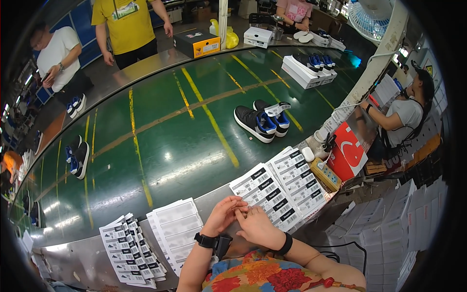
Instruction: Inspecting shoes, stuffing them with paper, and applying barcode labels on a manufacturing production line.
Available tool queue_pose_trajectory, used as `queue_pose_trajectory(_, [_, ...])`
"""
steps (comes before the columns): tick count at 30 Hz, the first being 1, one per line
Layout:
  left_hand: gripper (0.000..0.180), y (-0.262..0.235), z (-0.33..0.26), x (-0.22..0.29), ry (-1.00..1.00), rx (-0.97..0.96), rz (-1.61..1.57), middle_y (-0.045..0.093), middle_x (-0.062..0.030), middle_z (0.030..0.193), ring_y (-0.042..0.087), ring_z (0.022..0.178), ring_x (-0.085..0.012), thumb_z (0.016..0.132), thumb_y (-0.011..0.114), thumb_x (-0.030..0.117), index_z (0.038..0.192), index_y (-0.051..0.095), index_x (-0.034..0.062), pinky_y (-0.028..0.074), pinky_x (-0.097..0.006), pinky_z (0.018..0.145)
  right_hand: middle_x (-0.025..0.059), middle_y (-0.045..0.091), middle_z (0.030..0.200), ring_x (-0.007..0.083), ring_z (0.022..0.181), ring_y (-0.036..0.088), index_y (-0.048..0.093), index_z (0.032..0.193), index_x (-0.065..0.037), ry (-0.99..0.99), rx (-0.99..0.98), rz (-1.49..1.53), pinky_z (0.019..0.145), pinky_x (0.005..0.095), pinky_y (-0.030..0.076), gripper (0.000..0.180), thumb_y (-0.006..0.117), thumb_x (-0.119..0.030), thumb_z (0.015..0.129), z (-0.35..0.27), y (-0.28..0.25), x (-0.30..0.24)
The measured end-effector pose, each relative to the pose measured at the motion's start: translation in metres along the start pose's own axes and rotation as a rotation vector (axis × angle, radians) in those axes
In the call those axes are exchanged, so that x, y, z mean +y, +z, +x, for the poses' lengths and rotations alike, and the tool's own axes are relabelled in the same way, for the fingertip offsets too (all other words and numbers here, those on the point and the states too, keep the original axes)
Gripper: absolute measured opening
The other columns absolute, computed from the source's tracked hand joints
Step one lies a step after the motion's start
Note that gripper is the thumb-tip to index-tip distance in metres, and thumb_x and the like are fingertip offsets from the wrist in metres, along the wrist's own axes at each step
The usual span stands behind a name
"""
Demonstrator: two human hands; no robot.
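Note:
At the near edge of the conveyor, my left hand and my right hand meet, fingers curled and fingertips together. Whatever lies between the fingertips, if anything, is too small to make out. Just beyond them, a sheet of printed labels with black tabs and barcodes lies on the metal ledge. A second label sheet sits against its right side. To the left of my wrists are a stack of pale, mostly blank sheets and a fanned pile of label strips.
On the green conveyor stands a pair of black sneakers with a paper label on top. More sneakers are at left. White shoe boxes carry shoes at far right. A yellow power strip borders the ledge. Several people work around.

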State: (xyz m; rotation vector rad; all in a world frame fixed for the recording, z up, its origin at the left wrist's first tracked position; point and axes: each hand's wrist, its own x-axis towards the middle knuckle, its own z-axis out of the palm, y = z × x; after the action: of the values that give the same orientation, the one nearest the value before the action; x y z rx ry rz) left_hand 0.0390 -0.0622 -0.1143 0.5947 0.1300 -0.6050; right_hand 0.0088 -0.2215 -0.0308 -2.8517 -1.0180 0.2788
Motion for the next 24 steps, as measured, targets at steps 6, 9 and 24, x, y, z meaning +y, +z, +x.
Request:
queue_pose_trajectory(6, [0.026, -0.003, -0.002, 0.001, 0.001, 0.0, 0.002, 0.065, -0.0168, 0.111, 0.064, 0.101, -0.0253, 0.099, 0.05, 0.016, 0.119, 0.055, 0.0, 0.051, -0.037, 0.094, 0.0217, 0.065, 0.097, 0.0376, 0.09, 0.062, 0.048, 0.13, 0.007, -0.001, 0.011, -0.008, 0.086, 0.0451, 0.041, 0.079, 0.078, -0.036, 0.072, 0.0, 0.004, -0.003])
queue_pose_trajectory(9, [0.026, -0.004, -0.003, 0.001, -0.003, -0.001, -0.002, 0.065, -0.0164, 0.111, 0.064, 0.101, -0.0251, 0.1, 0.05, 0.016, 0.119, 0.054, 0.0, 0.051, -0.037, 0.093, 0.0218, 0.065, 0.097, 0.0375, 0.09, 0.062, 0.049, 0.13, 0.008, 0.002, 0.016, -0.013, 0.086, 0.0452, 0.041, 0.079, 0.078, -0.036, 0.072, 0.001, 0.006, -0.005])
queue_pose_trajectory(24, [0.026, -0.008, -0.007, 0.004, 0.011, -0.005, 0.003, 0.066, -0.017, 0.11, 0.065, 0.101, -0.0258, 0.099, 0.051, 0.016, 0.119, 0.054, -0.0008, 0.052, -0.038, 0.093, 0.0228, 0.064, 0.102, 0.0377, 0.092, 0.061, 0.048, 0.129, 0.009, 0.015, 0.003, 0.003, 0.087, 0.0455, 0.041, 0.079, 0.078, -0.036, 0.072, 0.004, 0.007, -0.012])
